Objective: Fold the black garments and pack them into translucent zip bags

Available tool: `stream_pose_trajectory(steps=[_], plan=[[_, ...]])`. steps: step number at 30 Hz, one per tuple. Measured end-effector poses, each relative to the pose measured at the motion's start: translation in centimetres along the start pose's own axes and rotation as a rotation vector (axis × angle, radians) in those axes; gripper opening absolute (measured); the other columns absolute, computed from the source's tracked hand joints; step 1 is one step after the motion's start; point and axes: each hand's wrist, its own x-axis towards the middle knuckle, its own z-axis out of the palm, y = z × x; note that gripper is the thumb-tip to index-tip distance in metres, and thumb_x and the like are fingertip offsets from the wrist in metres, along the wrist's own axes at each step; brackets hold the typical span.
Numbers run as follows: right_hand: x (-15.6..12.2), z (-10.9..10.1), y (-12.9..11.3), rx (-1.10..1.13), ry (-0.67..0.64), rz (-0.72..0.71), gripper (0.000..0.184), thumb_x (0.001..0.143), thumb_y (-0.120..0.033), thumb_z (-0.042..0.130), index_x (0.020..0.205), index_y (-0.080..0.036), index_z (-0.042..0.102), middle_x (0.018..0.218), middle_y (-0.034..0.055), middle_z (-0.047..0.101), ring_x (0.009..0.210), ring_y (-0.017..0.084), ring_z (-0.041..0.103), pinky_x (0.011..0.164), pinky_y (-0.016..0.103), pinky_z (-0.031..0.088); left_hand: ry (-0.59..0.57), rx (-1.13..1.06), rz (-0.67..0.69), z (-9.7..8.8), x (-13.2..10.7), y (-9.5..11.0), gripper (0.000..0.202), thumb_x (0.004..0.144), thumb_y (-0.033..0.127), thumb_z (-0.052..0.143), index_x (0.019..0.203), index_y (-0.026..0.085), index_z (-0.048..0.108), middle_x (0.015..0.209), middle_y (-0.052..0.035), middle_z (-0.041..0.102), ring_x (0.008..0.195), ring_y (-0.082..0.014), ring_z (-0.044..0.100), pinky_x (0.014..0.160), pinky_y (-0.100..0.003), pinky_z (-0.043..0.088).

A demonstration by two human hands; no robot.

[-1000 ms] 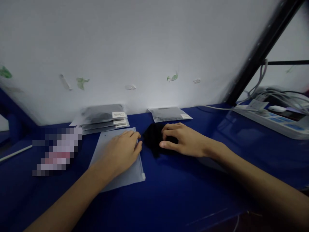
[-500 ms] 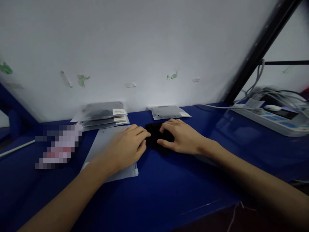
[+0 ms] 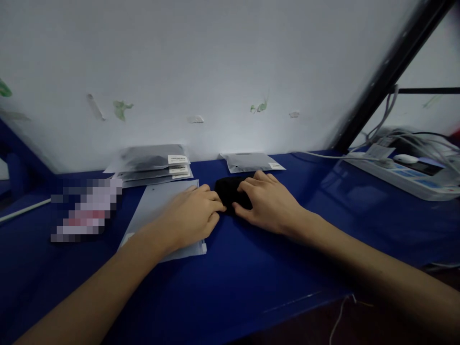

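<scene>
While the left hand (image 3: 192, 213), its pinch unclear, lay over the frosted zip bag (image 3: 151, 203) and the right hand (image 3: 269, 203) spread thumb and fingers on the black fabric bundle (image 3: 224, 189) to the right, uneven pressing seemed liable to unfold it toward the far labelled packet (image 3: 249, 162).

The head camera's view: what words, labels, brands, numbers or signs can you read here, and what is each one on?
None can be read.
White labels on the stacked bags: dark print, too small.
White label on the lone bag: too small.
Pale patch on the flat bag beneath the left hand: nothing legible.
Pale device with blue panels: any marks too blurred.
Pixelated item: blocked out.
</scene>
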Motion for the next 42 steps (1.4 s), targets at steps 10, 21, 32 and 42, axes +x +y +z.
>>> stream_pose_trajectory(steps=[10, 21, 32, 42], plan=[[-0.1, 0.2, -0.4, -0.093, 0.057, 0.019, 0.019, 0.084, -0.032, 0.059, 0.080, -0.016, 0.066, 0.086, 0.0108, 0.069, 0.090, 0.027, 0.056, 0.081, 0.038, 0.041, 0.026, -0.032, -0.005, 0.3, 0.2, 0.3, 0.032, 0.090, 0.014, 0.041, 0.103, 0.020, 0.070, 0.111, -0.0031, 0.070, 0.105, -0.0223, 0.057, 0.099, -0.043, 0.041], [0.9, -2.9, 7.3, 0.209, 0.239, 0.416, 0.026, 0.081, -0.036, 0.051, 0.065, -0.018, 0.063, 0.079, 0.0097, 0.067, 0.072, 0.022, 0.059, 0.066, 0.034, 0.042, 0.061, 0.092, -0.213, -0.3, 0.1, -1.4, 0.027, 0.094, 0.026, 0.040, 0.103, 0.019, 0.064, 0.100, -0.0051, 0.071, 0.098, -0.0249, 0.059, 0.088, -0.042, 0.042], [0.4, 0.0, 11.7, -0.021, 0.140, 0.321, 0.031, 0.089, -0.021, 0.041, 0.110, -0.015, 0.063, 0.111, 0.0153, 0.065, 0.107, 0.028, 0.059, 0.096, 0.039, 0.044, 0.112, 0.107, -0.195, 0.3, -0.5, -2.5, 0.031, 0.096, 0.033, 0.040, 0.109, 0.020, 0.066, 0.110, -0.0055, 0.069, 0.104, -0.0244, 0.060, 0.093, -0.042, 0.042], [0.5, 2.0, 12.3, -0.009, -0.193, 0.327, 0.027, 0.093, -0.026, 0.043, 0.105, -0.018, 0.066, 0.109, 0.0123, 0.067, 0.101, 0.023, 0.062, 0.088, 0.032, 0.045, 0.051, 0.078, -0.277, 0.0, -0.5, -2.5, 0.033, 0.095, 0.035, 0.039, 0.109, 0.022, 0.066, 0.112, -0.0049, 0.071, 0.103, -0.0258, 0.064, 0.093, -0.045, 0.042]])
